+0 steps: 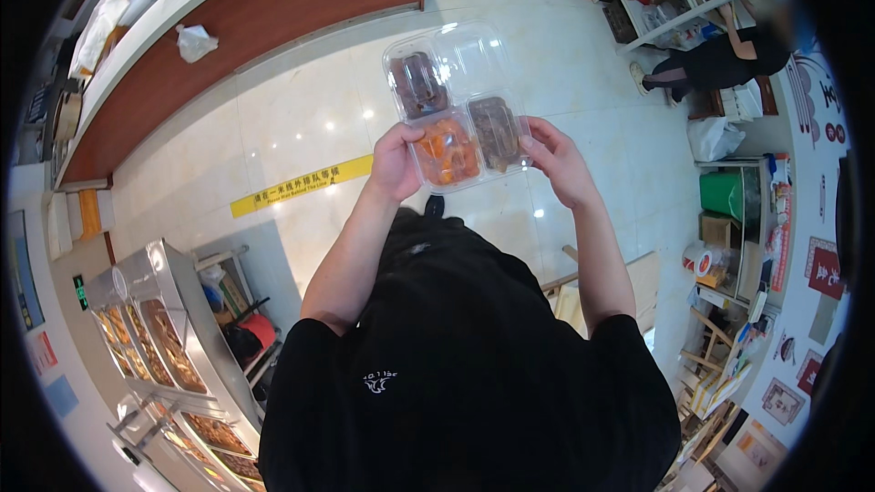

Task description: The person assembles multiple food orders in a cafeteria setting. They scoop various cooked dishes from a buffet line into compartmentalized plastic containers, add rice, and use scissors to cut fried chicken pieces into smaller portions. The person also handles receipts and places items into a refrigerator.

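Above the pale tiled floor, a clear plastic container holds orange food and, in other compartments, darker food — the left hand clamped on its left edge, the right hand on its right. A yellow strip lies to the left — another person is near shelves at upper right.

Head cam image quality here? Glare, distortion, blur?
Head view: bright glints on the floor and clear box; head view: the counter bows strongly, and the rim falls to black; head view: left hand and right hand look reasonably sharp, while the head of the person at right is blurred.
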Tool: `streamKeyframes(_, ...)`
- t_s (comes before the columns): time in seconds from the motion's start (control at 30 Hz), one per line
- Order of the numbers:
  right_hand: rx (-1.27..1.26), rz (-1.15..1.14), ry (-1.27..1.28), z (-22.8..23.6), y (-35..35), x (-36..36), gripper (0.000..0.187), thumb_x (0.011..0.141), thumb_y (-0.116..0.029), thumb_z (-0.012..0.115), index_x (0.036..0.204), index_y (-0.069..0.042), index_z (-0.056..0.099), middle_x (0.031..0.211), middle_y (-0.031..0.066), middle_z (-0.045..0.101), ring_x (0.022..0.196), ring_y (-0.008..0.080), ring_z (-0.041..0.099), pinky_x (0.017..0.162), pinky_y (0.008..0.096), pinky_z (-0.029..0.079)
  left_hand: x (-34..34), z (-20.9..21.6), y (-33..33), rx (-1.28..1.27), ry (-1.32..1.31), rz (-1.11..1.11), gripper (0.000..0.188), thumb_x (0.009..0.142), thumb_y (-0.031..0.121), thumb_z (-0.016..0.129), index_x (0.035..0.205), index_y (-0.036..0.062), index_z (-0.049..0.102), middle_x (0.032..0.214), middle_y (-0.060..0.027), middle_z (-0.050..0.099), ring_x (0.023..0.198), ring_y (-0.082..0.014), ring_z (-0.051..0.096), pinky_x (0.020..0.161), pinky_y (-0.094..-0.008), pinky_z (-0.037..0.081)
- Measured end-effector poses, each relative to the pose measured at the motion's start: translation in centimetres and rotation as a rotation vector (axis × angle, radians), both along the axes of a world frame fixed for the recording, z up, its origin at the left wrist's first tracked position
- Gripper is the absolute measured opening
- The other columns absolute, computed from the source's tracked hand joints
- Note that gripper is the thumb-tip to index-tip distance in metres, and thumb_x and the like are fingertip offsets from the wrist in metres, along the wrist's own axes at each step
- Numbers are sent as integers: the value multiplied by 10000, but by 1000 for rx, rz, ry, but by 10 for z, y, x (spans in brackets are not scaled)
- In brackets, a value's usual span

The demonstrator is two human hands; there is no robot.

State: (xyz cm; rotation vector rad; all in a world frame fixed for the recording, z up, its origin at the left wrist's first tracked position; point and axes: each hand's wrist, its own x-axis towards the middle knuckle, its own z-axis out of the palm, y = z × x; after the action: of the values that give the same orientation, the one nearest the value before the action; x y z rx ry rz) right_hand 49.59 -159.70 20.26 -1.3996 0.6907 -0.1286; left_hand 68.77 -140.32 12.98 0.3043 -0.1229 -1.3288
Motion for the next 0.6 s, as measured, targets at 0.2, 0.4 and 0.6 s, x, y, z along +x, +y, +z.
streamKeyframes(0.2, 120, 6, -152, -14, -113, 73, 488, 970, -138, 665, 1409, 26, 530, 1258, 94, 654, 1124, 164, 620, 995, 318, 493, 93, -2, -123, 8, 70, -48, 564, 929, 216, 458, 1407, -84, 454, 1347, -224, 590, 1254, -355, 579, 1100, -484, 443)
streamKeyframes(0.4, 56, -113, -162, -28, -232, 158, 489, 944, -47, 667, 1409, 24, 535, 1260, 99, 658, 1126, 175, 629, 1007, 330, 502, 198, -5, -272, -76, 1, -161, 565, 930, 211, 450, 1415, -81, 448, 1374, -214, 573, 1264, -345, 571, 1108, -484, 433)
streamKeyframes(0.6, 110, -339, -203, -8, -351, 214, 499, 933, -27, 670, 1409, 25, 533, 1245, 105, 666, 1106, 177, 642, 997, 324, 512, 280, 7, -442, -37, -34, -316, 595, 915, 212, 444, 1425, -94, 434, 1392, -216, 562, 1265, -348, 568, 1112, -483, 422)
